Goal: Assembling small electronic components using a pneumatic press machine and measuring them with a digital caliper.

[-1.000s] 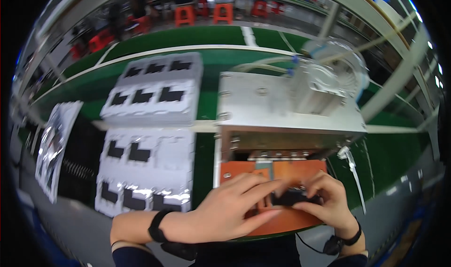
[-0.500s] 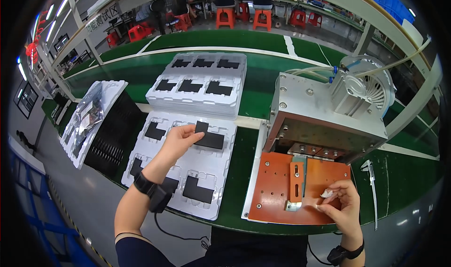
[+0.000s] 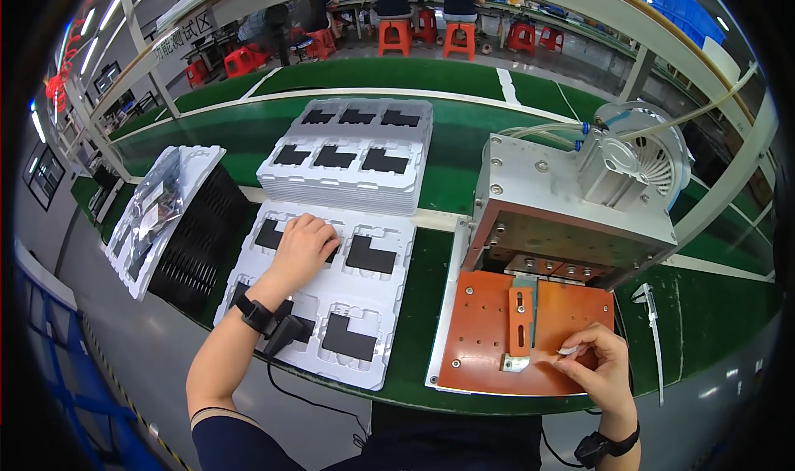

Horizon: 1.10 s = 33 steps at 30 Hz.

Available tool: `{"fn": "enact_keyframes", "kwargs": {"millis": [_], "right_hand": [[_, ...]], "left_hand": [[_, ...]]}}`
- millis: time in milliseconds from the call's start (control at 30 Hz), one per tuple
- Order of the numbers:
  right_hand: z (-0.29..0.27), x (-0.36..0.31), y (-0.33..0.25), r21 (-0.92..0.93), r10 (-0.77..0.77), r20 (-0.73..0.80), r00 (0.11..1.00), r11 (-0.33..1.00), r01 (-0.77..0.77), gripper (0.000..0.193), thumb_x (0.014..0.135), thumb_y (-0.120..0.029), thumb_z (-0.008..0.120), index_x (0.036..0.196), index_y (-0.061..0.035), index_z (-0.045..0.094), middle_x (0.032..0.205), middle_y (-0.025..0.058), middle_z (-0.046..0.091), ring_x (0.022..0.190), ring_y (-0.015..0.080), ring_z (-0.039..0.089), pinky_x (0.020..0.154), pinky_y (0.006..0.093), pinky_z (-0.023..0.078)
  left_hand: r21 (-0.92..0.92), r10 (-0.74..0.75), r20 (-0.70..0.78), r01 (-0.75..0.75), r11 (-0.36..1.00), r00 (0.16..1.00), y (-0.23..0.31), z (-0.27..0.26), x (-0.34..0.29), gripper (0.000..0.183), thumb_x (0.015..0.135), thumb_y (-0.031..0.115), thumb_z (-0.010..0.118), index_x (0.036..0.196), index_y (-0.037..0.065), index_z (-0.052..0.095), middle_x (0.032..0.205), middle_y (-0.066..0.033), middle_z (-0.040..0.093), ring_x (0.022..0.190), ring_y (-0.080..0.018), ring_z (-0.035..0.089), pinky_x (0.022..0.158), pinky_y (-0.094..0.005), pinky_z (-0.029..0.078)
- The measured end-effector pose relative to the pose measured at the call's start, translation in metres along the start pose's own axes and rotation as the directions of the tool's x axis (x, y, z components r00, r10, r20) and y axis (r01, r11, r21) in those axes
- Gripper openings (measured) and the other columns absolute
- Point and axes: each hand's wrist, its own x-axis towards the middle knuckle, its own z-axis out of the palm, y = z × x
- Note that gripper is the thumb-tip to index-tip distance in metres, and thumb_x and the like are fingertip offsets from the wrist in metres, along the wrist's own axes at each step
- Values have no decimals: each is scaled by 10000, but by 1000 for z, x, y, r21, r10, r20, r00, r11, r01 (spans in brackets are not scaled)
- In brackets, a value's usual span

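My left hand is over the white moulded tray, its fingers bent close together above a mostly covered black L-shaped piece. The fingertips are hidden, so I cannot tell whether they grip it. Another black L-shaped piece lies in the pocket to the right of this hand, and several more sit in the other pockets. Above the orange plate of a metal press, my right hand has curled fingers, thumb and forefinger slightly apart. A small white bit shows at its fingertips; whether a finger cover or something loose is unclear.
Behind the tray stands a stack of similar trays with black pieces. Further left, a tilted tray stack carries a clear bag. The press rises behind the orange plate. To its right lies a caliper. People sit beyond.
The black piece my left hand held now rests in a tray pocket. That hand has let go and moved left to the neighbouring pocket. My right thumb and forefinger have come slightly closer together.
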Motion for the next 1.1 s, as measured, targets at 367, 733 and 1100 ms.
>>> {"fn": "enact_keyframes", "kwargs": {"millis": [367,733,1100], "right_hand": [[2,2,-2,188,44,13,999,981,-46,184,761,-13,756,917,10,662,834,58,653,723,110,641,673,210,498],[66,32,-63,363,-48,329,943,928,-79,433,803,35,720,1191,24,527,1066,119,668,972,168,660,832,281,543],[-36,-1,-2,288,286,25,958,916,-281,314,734,98,714,1031,62,619,1028,142,660,859,158,677,763,260,564]], "left_hand": [[271,313,-104,-276,922,944,-13,-16,18,307,822,203,664,568,50,584,699,-53,563,830,-238,516,911,-411,411],[-109,433,-513,-557,823,741,207,-70,31,250,777,285,694,660,127,541,617,11,503,721,-209,506,787,-407,416],[-4,95,-163,-97,995,982,66,-69,-46,122,773,144,699,747,79,600,748,-40,577,803,-257,542,777,-391,400]]}}
